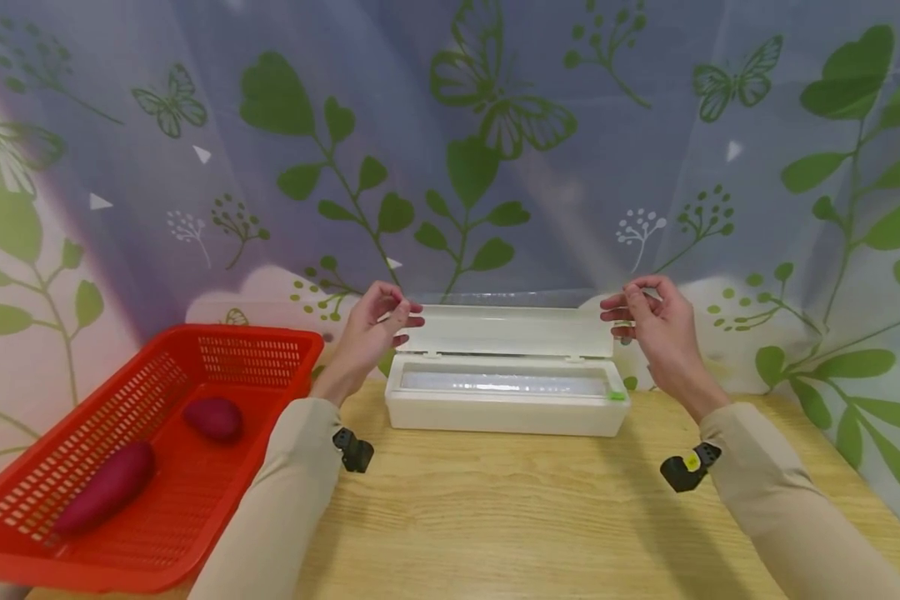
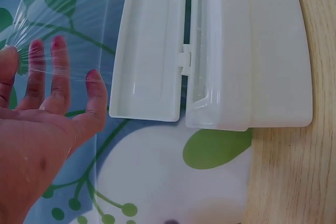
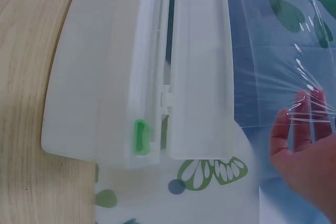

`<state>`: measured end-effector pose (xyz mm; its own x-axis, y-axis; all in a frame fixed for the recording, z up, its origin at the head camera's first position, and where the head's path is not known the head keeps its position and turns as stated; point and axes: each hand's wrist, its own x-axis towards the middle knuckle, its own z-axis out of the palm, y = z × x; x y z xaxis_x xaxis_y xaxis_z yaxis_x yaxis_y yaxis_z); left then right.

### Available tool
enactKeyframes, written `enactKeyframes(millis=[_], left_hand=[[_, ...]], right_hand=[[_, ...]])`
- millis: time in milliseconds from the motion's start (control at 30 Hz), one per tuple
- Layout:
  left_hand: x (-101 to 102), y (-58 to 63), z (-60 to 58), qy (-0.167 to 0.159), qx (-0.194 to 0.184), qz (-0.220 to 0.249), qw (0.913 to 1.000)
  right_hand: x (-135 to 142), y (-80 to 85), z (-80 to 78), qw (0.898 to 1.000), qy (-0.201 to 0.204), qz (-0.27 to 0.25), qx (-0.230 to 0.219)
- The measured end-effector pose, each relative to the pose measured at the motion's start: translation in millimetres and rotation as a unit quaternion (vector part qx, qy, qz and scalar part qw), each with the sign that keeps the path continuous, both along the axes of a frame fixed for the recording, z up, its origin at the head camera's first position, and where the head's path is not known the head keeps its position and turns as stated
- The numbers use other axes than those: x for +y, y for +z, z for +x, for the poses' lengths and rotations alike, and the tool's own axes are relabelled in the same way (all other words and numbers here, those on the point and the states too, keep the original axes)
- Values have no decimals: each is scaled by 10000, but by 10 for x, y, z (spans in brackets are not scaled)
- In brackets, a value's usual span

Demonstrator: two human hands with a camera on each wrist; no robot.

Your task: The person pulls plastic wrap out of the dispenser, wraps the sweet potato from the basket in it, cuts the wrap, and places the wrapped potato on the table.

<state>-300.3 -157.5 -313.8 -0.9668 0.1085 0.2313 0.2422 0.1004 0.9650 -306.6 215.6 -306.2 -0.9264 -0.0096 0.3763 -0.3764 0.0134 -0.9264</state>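
Note:
A clear sheet of plastic wrap [image 3: 291, 72] stretches between the two hands, its gathered corners creased at the fingers. My left hand [image 1: 375, 327] pinches one corner between thumb and fingers, with the other fingers spread apart in the left wrist view. The opposite corner is pinched by my right hand [image 1: 662, 321]. Between and below them stands a white plastic wrap dispenser [image 1: 502, 421]. Its hinged lid [image 1: 506, 331] is tipped back, and a wrap roll [image 1: 502, 382] shows inside. A green cutter slider [image 3: 141, 137] sits at the dispenser's right end.
At the left, a red plastic basket [image 1: 221, 500] holds two purple sweet potatoes, one larger [image 1: 112, 487] and one smaller [image 1: 213, 418]. The wooden table [image 1: 495, 517] extends in front of the dispenser. A printed cloth [image 1: 390, 100] with leaves and butterflies hangs behind.

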Motion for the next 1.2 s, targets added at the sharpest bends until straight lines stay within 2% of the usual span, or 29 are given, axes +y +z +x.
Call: enactKeyframes(millis=[133, 367, 700, 1000, 1200], left_hand=[[3, 33, -2, 57, 19, 53, 10000], [9, 85, -20, 46, 97, 106, 9999], [29, 169, -45, 66, 17, 390, 9992], [27, 254, -59, 78, 171, 389, 9991], [43, 306, -86, 71, 194, 425, 9989]], right_hand=[[-2, 50, -8, 10000, -81, 52, -24], [25, 126, -1, 9998, 126, -119, -40], [32, 198, 17, 9991, 343, -264, 46], [25, 297, 50, 9992, 320, -201, 84], [25, 335, 65, 9998, 153, -90, 78]])
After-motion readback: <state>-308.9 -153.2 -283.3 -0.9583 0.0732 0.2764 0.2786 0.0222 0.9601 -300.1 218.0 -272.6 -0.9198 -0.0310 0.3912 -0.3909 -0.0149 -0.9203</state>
